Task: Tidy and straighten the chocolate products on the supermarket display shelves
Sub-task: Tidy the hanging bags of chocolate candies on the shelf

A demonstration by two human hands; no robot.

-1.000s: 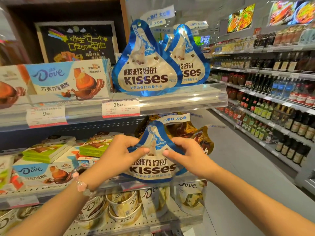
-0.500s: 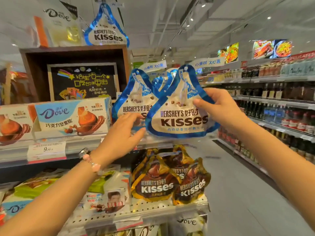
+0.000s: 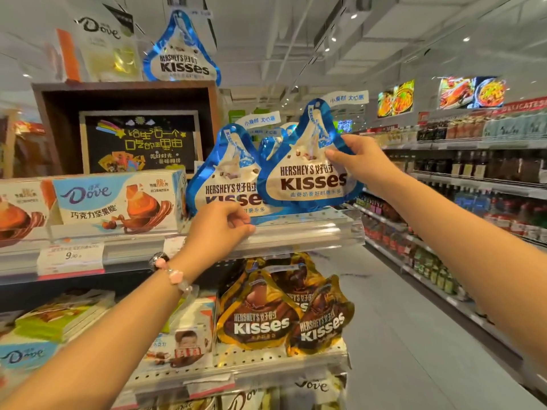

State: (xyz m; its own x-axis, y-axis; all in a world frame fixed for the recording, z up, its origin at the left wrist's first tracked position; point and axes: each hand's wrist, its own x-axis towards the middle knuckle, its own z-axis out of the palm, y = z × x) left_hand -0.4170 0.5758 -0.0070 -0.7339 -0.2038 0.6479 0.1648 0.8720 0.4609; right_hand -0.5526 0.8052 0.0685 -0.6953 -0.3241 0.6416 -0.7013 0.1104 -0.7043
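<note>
My right hand pinches the right edge of a blue-and-white Hershey's Kisses bag, which stands upright on the upper shelf. A second blue Kisses bag stands just behind and left of it. My left hand has its fingers curled at the bottom edge of that second bag, by the shelf's front lip. Brown and gold Kisses bags lean together on the shelf below.
Dove boxes line the upper shelf to the left, above a price tag. Another Kisses bag tops a wooden frame holding a chalkboard sign. Bottle shelves flank the aisle floor on the right.
The blue bag rose from the lower shelf to the upper shelf and now stands beside the other blue bag. My left hand dropped to the shelf's front lip.
</note>
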